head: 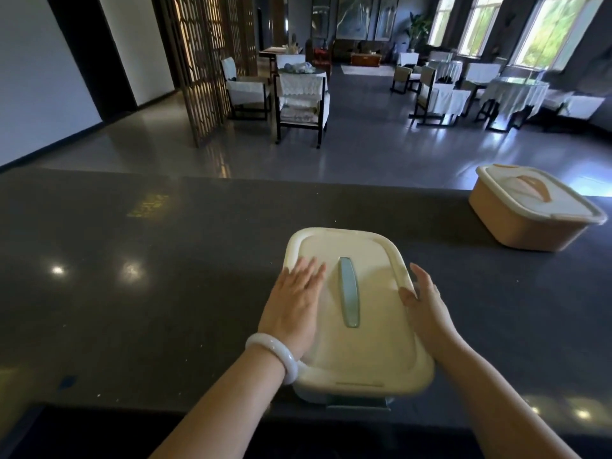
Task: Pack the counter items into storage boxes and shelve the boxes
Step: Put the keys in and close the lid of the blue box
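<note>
A cream storage box [371,329] with a blue-green handle on its lid stands on the dark counter [149,293], near the front edge. My left hand [294,303], with a white bangle on the wrist, lies flat on the left side of the lid, fingers straight. My right hand [424,306] rests against the lid's right edge, thumb on top of the rim and fingers down the side. A second, orange box [530,210] with its lid on sits at the counter's far right.
Beyond the counter lies a dining room with a grey floor. Chairs and tables draped in white cloth [301,94] stand at the middle and right. A wooden lattice screen [205,61] rises at the left.
</note>
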`<state>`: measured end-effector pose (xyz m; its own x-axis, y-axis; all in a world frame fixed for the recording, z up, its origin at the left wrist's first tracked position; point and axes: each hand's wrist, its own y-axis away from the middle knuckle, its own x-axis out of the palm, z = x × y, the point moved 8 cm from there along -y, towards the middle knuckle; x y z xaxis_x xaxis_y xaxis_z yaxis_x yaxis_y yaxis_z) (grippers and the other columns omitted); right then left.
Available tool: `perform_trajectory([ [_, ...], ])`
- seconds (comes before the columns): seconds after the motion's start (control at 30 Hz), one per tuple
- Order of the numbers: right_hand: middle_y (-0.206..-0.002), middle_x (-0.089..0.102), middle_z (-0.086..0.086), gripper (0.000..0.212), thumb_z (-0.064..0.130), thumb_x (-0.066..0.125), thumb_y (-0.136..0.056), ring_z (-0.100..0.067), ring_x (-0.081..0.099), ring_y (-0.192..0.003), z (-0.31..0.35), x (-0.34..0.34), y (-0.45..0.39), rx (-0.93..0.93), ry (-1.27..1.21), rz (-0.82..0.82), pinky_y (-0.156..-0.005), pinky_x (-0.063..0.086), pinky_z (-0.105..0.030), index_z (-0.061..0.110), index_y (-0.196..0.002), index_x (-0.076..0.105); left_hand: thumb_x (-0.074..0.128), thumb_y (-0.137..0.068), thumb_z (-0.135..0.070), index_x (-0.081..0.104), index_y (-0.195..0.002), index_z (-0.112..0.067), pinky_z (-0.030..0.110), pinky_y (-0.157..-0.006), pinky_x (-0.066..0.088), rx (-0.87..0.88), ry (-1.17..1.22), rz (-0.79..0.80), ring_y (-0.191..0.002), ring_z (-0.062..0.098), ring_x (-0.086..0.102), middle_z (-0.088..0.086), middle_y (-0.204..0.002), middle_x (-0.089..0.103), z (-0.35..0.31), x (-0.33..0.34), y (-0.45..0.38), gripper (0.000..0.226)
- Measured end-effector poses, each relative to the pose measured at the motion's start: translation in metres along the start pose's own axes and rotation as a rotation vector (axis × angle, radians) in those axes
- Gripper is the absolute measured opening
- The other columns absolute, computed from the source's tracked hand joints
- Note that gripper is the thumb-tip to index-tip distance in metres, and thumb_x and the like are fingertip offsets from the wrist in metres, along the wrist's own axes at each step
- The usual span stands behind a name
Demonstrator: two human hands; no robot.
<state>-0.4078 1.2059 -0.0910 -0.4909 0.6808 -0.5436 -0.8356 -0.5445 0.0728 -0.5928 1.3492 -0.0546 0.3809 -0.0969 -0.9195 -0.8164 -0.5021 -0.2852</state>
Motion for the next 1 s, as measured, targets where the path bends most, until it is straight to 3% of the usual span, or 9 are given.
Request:
perform_trajectory([
  [0.1,-0.136,0.036,0.001,0.046,0.026,0.039,-0.1,-0.024,0.037,-0.124,0.007,0.0,0.003,-0.072,0.107,0.022,-0.101,0.038,-0.049,0.044,-0.141,0.029,0.026,-0.104,-0.028,0.027,-0.151,-0.025,0.023,-0.119,-0.005,0.024,0.066,0.114,-0.148,0.007,0.007,-0.006,-0.161,0.017,0.002,0.011,0.0,0.047],
  [0.27,-0.143,0.033,0.007,0.051,0.013,0.045,-0.096,-0.016,0.026,-0.128,0.05,-0.002,0.026,-0.362,0.513,-0.057,-0.102,0.035,-0.039,0.029,-0.143,0.034,0.011,-0.098,-0.058,0.01,-0.153,-0.038,0.031,-0.119,-0.008,0.036,-0.026,0.232,-0.149,0.012,-0.002,-0.005,-0.163,0.005,0.003,0.022,0.002,0.058],
  [0.33,-0.143,0.04,0.011,0.046,0.023,0.054,-0.095,-0.006,0.034,-0.127,0.07,0.003,0.05,-0.535,0.456,-0.007,-0.104,0.035,-0.033,0.027,-0.14,0.042,0.01,-0.098,-0.058,0.009,-0.152,-0.038,0.033,-0.118,-0.006,0.043,-0.054,0.259,-0.149,0.014,-0.001,-0.003,-0.163,0.005,0.005,0.026,-0.001,0.057],
  [0.4,-0.144,0.039,0.019,0.052,0.048,0.051,-0.091,0.005,0.035,-0.127,0.073,0.02,0.077,-0.625,0.397,0.235,-0.107,0.035,-0.027,0.033,-0.139,0.043,0.013,-0.099,-0.056,0.011,-0.152,-0.037,0.037,-0.121,-0.001,0.053,-0.077,0.252,-0.149,0.017,0.001,0.0,-0.163,0.007,0.005,0.028,-0.003,0.056],
  [0.5,-0.156,-0.005,0.028,0.085,0.083,0.033,-0.077,0.007,-0.006,-0.142,0.052,0.048,0.109,-0.674,0.63,0.565,-0.119,0.004,-0.027,0.045,-0.149,0.01,0.018,-0.099,-0.057,0.015,-0.152,-0.039,0.038,-0.121,0.003,0.047,-0.084,0.205,-0.149,0.016,0.005,-0.002,-0.162,0.01,0.007,0.028,-0.004,0.056],
  [0.6,-0.148,-0.034,0.028,0.109,0.093,0.035,-0.065,0.007,-0.033,-0.134,0.043,0.05,0.115,-0.739,0.813,0.561,-0.11,-0.017,-0.026,0.045,-0.145,-0.02,0.019,-0.098,-0.059,0.016,-0.151,-0.04,0.038,-0.121,0.003,0.039,-0.069,0.187,-0.149,0.015,0.005,-0.005,-0.162,0.011,0.007,0.03,-0.003,0.057],
  [0.77,-0.154,-0.03,0.016,0.118,0.078,0.056,-0.069,-0.001,-0.028,-0.14,0.043,0.053,0.118,-0.856,0.868,0.471,-0.115,-0.011,-0.029,0.036,-0.148,-0.021,0.018,-0.098,-0.058,0.016,-0.151,-0.04,0.039,-0.122,0.002,0.038,-0.055,0.172,-0.149,0.015,0.005,-0.006,-0.162,0.011,0.008,0.029,-0.003,0.056],
  [0.9,-0.16,-0.007,0.014,0.098,0.071,0.054,-0.078,-0.001,-0.01,-0.145,0.047,0.045,0.114,-0.801,0.65,0.514,-0.121,0.007,-0.039,0.032,-0.153,0.005,0.019,-0.099,-0.057,0.015,-0.152,-0.04,0.039,-0.122,0.001,0.043,-0.041,0.186,-0.149,0.015,0.003,-0.005,-0.162,0.009,0.008,0.028,-0.002,0.056],
  [1.0,-0.16,-0.001,0.014,0.095,0.069,0.055,-0.078,0.0,-0.006,-0.145,0.049,0.042,0.113,-0.773,0.588,0.535,-0.121,0.007,-0.038,0.029,-0.152,0.013,0.019,-0.099,-0.056,0.015,-0.152,-0.039,0.039,-0.122,0.001,0.046,-0.036,0.196,-0.149,0.015,0.002,-0.005,-0.162,0.008,0.008,0.028,-0.002,0.056],
])
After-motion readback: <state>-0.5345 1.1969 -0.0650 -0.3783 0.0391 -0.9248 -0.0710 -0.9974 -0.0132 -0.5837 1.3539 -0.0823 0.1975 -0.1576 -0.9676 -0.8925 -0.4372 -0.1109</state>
